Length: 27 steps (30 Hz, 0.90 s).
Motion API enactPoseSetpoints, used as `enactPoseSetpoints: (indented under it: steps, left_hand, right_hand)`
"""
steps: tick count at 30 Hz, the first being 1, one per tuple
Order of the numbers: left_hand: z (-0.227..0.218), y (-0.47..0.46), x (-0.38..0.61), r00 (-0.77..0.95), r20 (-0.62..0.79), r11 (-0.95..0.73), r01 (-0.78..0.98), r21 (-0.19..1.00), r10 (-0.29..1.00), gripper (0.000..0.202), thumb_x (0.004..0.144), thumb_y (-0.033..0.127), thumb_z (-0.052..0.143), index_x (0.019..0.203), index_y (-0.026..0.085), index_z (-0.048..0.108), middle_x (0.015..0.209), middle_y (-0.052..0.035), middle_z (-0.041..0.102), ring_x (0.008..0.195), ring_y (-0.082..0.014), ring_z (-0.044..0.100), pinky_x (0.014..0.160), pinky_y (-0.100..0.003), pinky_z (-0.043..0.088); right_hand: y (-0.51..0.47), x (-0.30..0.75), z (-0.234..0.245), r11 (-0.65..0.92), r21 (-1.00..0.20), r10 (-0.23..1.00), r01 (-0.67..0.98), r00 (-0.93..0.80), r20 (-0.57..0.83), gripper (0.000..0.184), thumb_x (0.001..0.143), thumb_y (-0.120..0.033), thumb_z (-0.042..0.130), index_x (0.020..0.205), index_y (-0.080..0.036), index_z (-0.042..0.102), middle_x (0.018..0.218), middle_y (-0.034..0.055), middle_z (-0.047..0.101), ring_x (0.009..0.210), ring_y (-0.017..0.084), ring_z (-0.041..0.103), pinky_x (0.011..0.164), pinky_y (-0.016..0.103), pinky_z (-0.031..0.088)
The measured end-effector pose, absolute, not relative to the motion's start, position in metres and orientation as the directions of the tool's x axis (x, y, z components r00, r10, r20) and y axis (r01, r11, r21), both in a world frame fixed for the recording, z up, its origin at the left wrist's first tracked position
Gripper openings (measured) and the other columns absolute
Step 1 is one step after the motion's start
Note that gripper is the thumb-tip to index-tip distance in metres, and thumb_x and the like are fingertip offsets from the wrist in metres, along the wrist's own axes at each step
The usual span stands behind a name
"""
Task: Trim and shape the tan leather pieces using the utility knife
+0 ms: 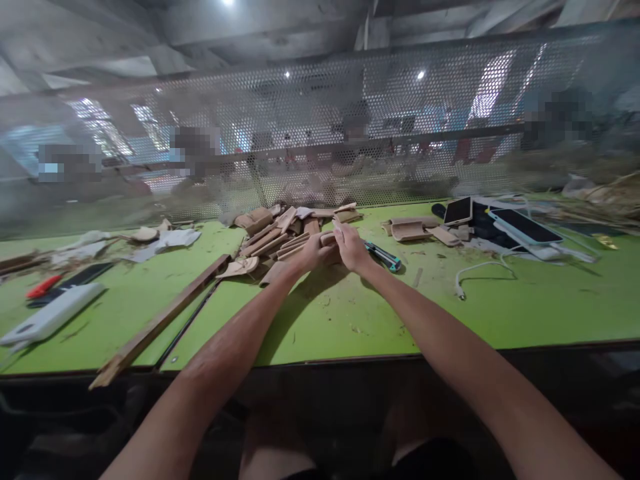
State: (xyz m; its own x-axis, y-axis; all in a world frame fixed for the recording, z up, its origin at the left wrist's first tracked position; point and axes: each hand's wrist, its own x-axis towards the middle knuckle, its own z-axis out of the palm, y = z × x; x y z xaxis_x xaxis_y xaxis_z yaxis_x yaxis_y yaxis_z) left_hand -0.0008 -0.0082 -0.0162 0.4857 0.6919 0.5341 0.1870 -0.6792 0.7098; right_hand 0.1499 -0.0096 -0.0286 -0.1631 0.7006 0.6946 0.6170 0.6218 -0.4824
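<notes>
My left hand [314, 253] and my right hand [352, 249] are close together above the green table, both with fingers closed. Between them they grip a small tan piece [328, 237]; its kind is hard to tell, and the fingers cover most of it. Just behind and to the left of my hands lies a heap of similar tan and brown flat or curved pieces [265, 243]. A teal and black utility knife [384, 257] rests on the table right beside my right hand.
A long wooden strip [165, 320] lies at left, its end past the table's front edge. Further left are a white power bank-like block [53, 313] and a red-handled tool [44, 287]. Curved tan pieces [410, 229], phones [525, 227] and a white cable [483, 265] lie right. A perforated screen [310, 147] stands behind.
</notes>
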Motion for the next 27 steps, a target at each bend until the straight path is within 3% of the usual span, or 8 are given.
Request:
enactPoseSetpoints:
  steps: [4,9,14,21,27]
  left_hand:
    - [-0.019,-0.007,0.003,0.417,0.501,-0.618,0.215,0.756,0.758,0.027,0.078,0.027,0.054,0.092,0.010,0.069,0.089,-0.0090,0.074,0.085,-0.0209,0.065,0.089,-0.036,0.055]
    - [-0.017,-0.009,0.004,0.478,0.555,-0.704,0.219,0.675,0.681,0.034,0.071,0.018,0.053,0.099,0.011,0.070,0.101,-0.0087,0.074,0.101,-0.0226,0.064,0.100,-0.036,0.050]
    - [-0.022,-0.007,0.004,0.433,0.508,-0.631,0.210,0.746,0.745,0.025,0.074,0.022,0.052,0.088,0.010,0.068,0.084,-0.0077,0.072,0.081,-0.0200,0.063,0.083,-0.035,0.055]
    - [-0.018,-0.007,0.002,0.512,0.569,-0.738,0.220,0.637,0.644,0.045,0.074,0.020,0.054,0.115,0.010,0.069,0.120,-0.0129,0.072,0.112,-0.0269,0.063,0.105,-0.041,0.048]
    - [-0.021,-0.008,0.007,0.445,0.593,-0.729,0.253,0.636,0.671,0.050,0.069,0.015,0.049,0.115,0.006,0.067,0.108,-0.0132,0.074,0.102,-0.0256,0.066,0.101,-0.040,0.052]
  right_hand:
    - [-0.013,0.147,-0.027,0.648,-0.398,0.657,0.649,-0.214,0.723,0.050,0.103,-0.034,0.031,0.137,-0.015,0.062,0.129,0.0160,0.066,0.123,0.030,0.054,0.111,0.048,0.041]
    - [-0.009,0.145,-0.028,0.595,-0.468,0.686,0.654,-0.109,0.719,0.049,0.103,-0.031,0.028,0.131,-0.013,0.065,0.120,0.0167,0.067,0.115,0.030,0.056,0.108,0.047,0.042]
    - [-0.007,0.145,-0.032,0.624,-0.459,0.670,0.633,-0.130,0.731,0.046,0.103,-0.035,0.033,0.129,-0.016,0.066,0.118,0.0157,0.066,0.115,0.030,0.055,0.108,0.048,0.042]
    - [0.001,0.149,-0.033,0.605,-0.570,0.711,0.556,-0.057,0.700,0.045,0.103,-0.034,0.030,0.123,-0.018,0.067,0.116,0.0139,0.068,0.113,0.027,0.058,0.107,0.046,0.044]
    - [-0.002,0.145,-0.033,0.614,-0.542,0.691,0.574,-0.059,0.720,0.041,0.101,-0.035,0.036,0.122,-0.018,0.067,0.119,0.0146,0.067,0.116,0.028,0.058,0.109,0.047,0.042]
